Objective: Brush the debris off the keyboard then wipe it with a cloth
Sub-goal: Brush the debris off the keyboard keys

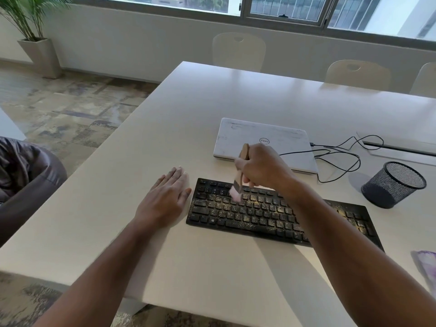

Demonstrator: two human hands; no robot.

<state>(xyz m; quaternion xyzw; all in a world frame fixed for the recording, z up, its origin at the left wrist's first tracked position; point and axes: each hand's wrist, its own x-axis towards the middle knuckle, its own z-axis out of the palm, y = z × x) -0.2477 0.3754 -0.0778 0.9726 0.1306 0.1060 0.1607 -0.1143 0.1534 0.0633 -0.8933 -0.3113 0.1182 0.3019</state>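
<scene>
Right hand [262, 166] brushes keyboard [271, 213] before Dell laptop [264, 140].

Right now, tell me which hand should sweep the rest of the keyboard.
Right. The right hand grips the brush with its bristles on the keyboard; the left hand lies flat on the table beside it.

A closed laptop [264, 142], its cable [339, 159] and a mesh cup [392, 184] share the table [141, 232].
</scene>
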